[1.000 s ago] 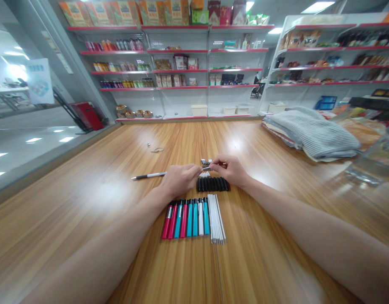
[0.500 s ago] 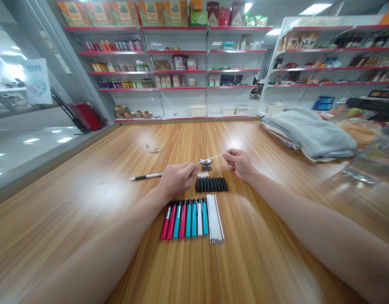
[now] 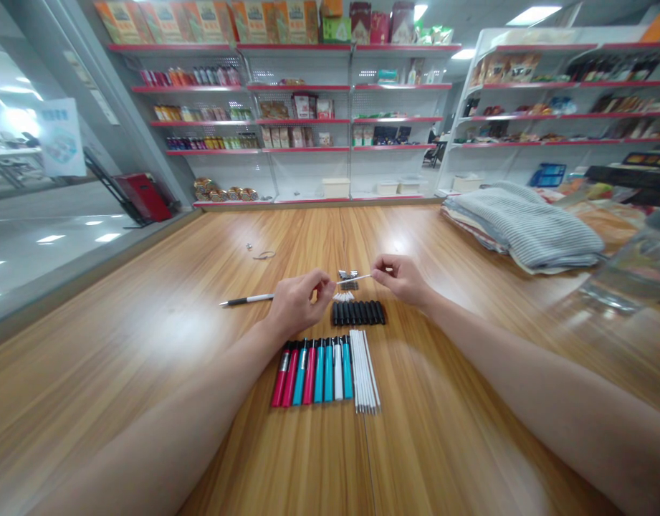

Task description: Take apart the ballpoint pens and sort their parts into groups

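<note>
A thin white pen refill [image 3: 356,279] is stretched between my two hands above the rows of pen parts. My left hand [image 3: 304,299] pinches around its left end, though the fingers hide the tip. At the other end, the thumb and fingertips of my right hand [image 3: 399,279] are closed on the refill. Below it lie small springs [image 3: 350,285], little white pieces [image 3: 343,296] and a row of black rubber grips [image 3: 358,313]. Nearer to me are red, teal and white pen barrels [image 3: 314,371] beside a bundle of white refills [image 3: 366,373]. Small silver pieces [image 3: 347,274] lie just behind.
A pen with a black grip [image 3: 248,299] lies left of my left hand. Farther back are a thin looped strip [image 3: 264,254] and a tiny shiny piece [image 3: 249,246]. Folded striped cloths [image 3: 528,226] and a clear container [image 3: 630,265] stand on the right.
My right hand has come left and slightly down, closer to my left hand, bringing the refill lower. The fingers of my left hand have lifted and shifted a little.
</note>
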Tool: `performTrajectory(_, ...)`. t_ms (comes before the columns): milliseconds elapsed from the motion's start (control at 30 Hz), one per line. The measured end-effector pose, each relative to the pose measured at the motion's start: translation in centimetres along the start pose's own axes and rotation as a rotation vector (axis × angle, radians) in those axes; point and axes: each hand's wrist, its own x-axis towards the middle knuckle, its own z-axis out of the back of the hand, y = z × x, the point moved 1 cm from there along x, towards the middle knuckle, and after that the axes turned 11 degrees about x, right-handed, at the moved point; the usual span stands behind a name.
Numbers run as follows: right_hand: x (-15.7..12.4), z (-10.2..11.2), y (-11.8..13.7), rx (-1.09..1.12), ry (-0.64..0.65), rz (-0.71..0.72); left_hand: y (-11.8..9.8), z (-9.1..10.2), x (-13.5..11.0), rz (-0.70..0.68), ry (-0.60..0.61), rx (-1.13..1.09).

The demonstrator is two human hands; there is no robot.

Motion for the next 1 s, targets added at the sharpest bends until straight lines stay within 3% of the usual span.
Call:
performTrajectory(133,0.3,0.6,1.3,-0.064,0.084,-0.007,0.3,-0.1,-0.1,-0.017,-0.007,0.011)
performTrajectory(333,1.0,0.2,5.9,-0.135,0.53,-0.096,-0.2,0.0,0.0,-0.142,-0.027,-0.013)
performTrajectory(433,0.7,-0.7,8.5,-0.198,0.642,-0.168,-0.4,-0.1,0.0,-0.207,-0.071,-0.045)
performTrajectory(567,-0.1,-1.5,10.6,-0.295,0.821,-0.32,-0.1,-0.2,0.0,-0.121,-0.04,-0.086)
performTrajectory(667,-1.1,-1.6,10.6,-0.417,0.991,-0.472,0.4,-0.2,-0.2,-0.03,-0.032,-0.085)
performTrajectory(800,-2.3,-1.7,9.3,-0.524,1.177,-0.784,0.7,-0.4,-0.4,-0.016,-0.043,-0.06)
performTrajectory(900,-2.7,-1.9,8.7,-0.554,1.211,-0.889,0.8,-0.5,-0.4,-0.006,-0.043,-0.045)
performTrajectory(1000,-2.7,-2.3,8.8,-0.552,1.191,-0.882,0.8,-0.5,-0.4,0.006,-0.047,-0.047)
